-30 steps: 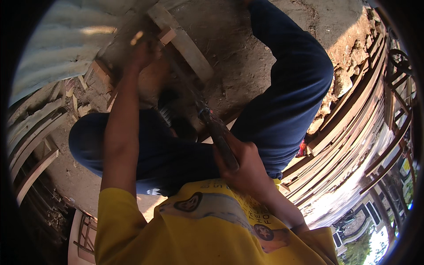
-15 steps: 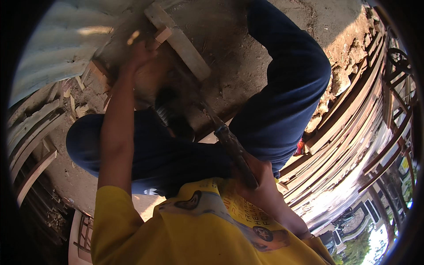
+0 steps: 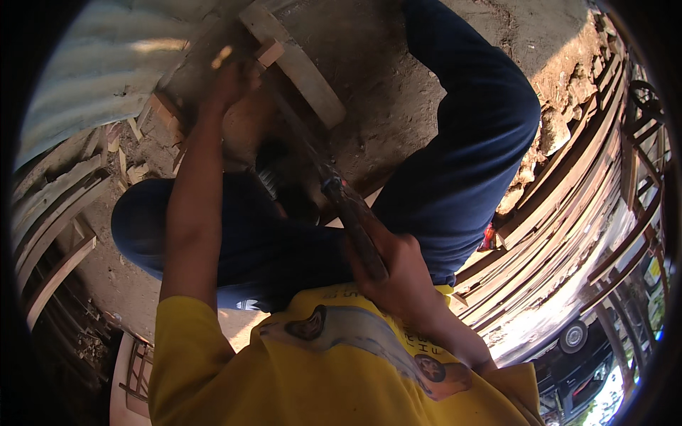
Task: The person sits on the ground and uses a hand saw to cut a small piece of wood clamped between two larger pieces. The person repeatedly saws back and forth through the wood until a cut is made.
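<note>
My right hand (image 3: 398, 273) is wrapped round the dark handle of a long bladed tool (image 3: 355, 224), low in front of my yellow shirt. Its narrow, dark blade slants up and left toward a pale wooden plank (image 3: 302, 74) on the ground. The blade is seen nearly edge-on, so its exact kind cannot be told. Far ahead, my left hand (image 3: 236, 79) is closed on a small wooden block (image 3: 270, 53) at the plank's left edge. Shadow and blur partly hide those fingers and the blade's far end.
My bent legs (image 3: 469, 142) in dark trousers frame the work. Corrugated sheet metal (image 3: 92, 78) rises at the left. Stacked wooden strips (image 3: 561, 199) lie at the right, beside rubble (image 3: 565, 106). Wood scraps (image 3: 131, 163) and more boards (image 3: 53, 213) lie at the left.
My right hand has pushed the bladed tool forward and left, away from my body. My left hand stays by the block. The whole view has shifted slightly.
</note>
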The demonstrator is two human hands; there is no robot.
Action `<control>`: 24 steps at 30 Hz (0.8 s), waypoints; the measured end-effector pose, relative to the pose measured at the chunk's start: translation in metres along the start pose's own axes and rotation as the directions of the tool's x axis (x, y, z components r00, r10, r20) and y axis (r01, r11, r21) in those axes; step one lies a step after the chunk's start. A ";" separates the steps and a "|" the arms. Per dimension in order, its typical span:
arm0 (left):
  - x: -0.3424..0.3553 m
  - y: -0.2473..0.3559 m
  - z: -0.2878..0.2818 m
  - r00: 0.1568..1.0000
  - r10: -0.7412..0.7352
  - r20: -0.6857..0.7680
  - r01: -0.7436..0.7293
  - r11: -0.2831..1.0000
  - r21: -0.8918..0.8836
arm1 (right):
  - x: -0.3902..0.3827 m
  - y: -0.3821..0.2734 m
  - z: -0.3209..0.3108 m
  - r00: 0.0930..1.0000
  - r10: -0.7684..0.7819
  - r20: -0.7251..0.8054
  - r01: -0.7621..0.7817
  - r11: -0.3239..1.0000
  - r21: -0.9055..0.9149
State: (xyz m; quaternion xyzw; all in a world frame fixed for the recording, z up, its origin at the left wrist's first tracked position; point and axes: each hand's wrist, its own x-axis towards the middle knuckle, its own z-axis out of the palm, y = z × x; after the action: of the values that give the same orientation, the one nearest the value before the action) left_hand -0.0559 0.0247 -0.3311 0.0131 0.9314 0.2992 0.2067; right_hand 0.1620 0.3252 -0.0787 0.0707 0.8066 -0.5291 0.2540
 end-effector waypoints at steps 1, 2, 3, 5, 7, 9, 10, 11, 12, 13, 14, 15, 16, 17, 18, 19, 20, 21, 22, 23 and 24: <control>0.004 -0.015 0.004 1.000 -0.015 0.001 0.015 1.000 -0.013 | -0.013 -0.005 -0.001 1.000 0.000 -0.009 0.000 1.000 0.015; 0.011 -0.039 0.005 0.999 -0.034 -0.017 0.034 0.999 -0.021 | -0.029 0.002 -0.012 0.998 -0.061 -0.016 0.062 0.998 0.014; 0.014 -0.041 0.009 0.999 -0.038 -0.012 0.037 0.998 -0.040 | -0.032 0.004 -0.013 0.999 -0.049 -0.002 0.049 0.999 0.004; 0.012 -0.036 0.011 1.000 -0.030 0.007 0.030 0.991 -0.132 | -0.016 0.007 -0.014 0.998 0.009 0.067 -0.006 0.999 -0.040; 0.010 -0.013 0.005 0.999 -0.021 0.042 0.025 0.994 -0.110 | 0.005 0.012 -0.007 0.992 0.078 0.100 -0.071 0.995 -0.073; 0.007 0.007 -0.003 0.996 -0.042 0.073 0.041 0.999 0.026 | 0.020 0.016 0.001 0.992 0.090 0.092 -0.082 0.992 -0.094; 0.010 0.002 -0.003 0.999 -0.016 0.051 0.017 1.000 -0.011 | 0.007 0.016 0.000 0.998 0.044 0.037 -0.042 0.997 -0.059; 0.006 -0.012 0.002 1.000 -0.014 0.021 0.015 0.998 -0.057 | -0.018 0.014 -0.005 1.000 -0.001 0.005 0.001 0.999 -0.035; 0.008 -0.024 0.005 1.000 -0.001 -0.013 0.000 0.995 -0.096 | -0.023 0.015 -0.010 1.000 0.000 0.008 0.000 1.000 -0.007; 0.011 -0.036 0.005 1.000 -0.030 -0.003 0.029 0.996 -0.088 | -0.026 0.016 -0.015 1.000 -0.002 0.010 0.002 1.000 0.019; 0.013 -0.051 0.007 0.998 -0.058 0.023 0.059 0.994 -0.090 | -0.029 0.012 -0.019 1.000 0.005 0.016 -0.005 0.999 0.032; 0.018 -0.049 0.009 0.996 -0.063 0.056 0.068 0.993 -0.092 | -0.013 0.011 -0.015 0.999 0.010 0.048 -0.010 1.000 -0.007; 0.020 -0.047 0.013 0.998 -0.046 0.050 0.051 0.993 -0.102 | 0.006 0.012 -0.010 0.997 0.016 0.080 -0.013 0.999 -0.045; 0.021 -0.032 0.014 0.999 -0.023 0.048 0.028 0.994 -0.105 | 0.028 0.020 -0.001 0.993 0.021 0.116 -0.020 1.000 -0.004; 0.018 -0.023 0.008 0.999 -0.015 0.033 0.018 0.995 -0.100 | 0.027 0.017 0.000 0.996 0.033 0.088 -0.033 0.999 0.001; 0.017 -0.013 0.003 1.000 -0.014 0.014 0.015 0.996 -0.084 | 0.023 0.011 0.000 0.997 0.047 0.058 -0.048 0.999 0.005; 0.009 -0.005 0.002 1.000 -0.031 0.000 0.031 0.997 -0.077 | 0.013 0.007 -0.001 0.996 0.071 0.045 -0.071 0.997 0.003; 0.006 0.000 0.000 0.999 -0.043 -0.033 0.041 0.997 -0.068 | 0.001 0.010 -0.004 0.999 0.030 -0.014 -0.030 0.999 0.024; 0.011 -0.016 0.000 0.999 -0.044 -0.019 0.044 0.999 -0.002 | -0.014 0.016 -0.008 0.997 -0.009 -0.075 0.012 0.999 0.043; 0.016 -0.045 0.001 0.998 -0.057 -0.009 0.057 0.996 0.064 | -0.013 0.017 -0.009 0.998 -0.030 -0.055 0.033 0.998 0.052; 0.018 -0.047 0.005 0.998 -0.047 0.028 0.044 0.992 0.118 | -0.010 0.016 -0.008 0.998 -0.041 -0.055 0.043 0.998 0.045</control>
State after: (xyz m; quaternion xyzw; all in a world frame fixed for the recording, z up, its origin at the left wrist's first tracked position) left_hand -0.0658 -0.0082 -0.3681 0.0086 0.9442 0.2387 0.2266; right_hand 0.1741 0.3409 -0.0840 0.0737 0.8020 -0.5508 0.2192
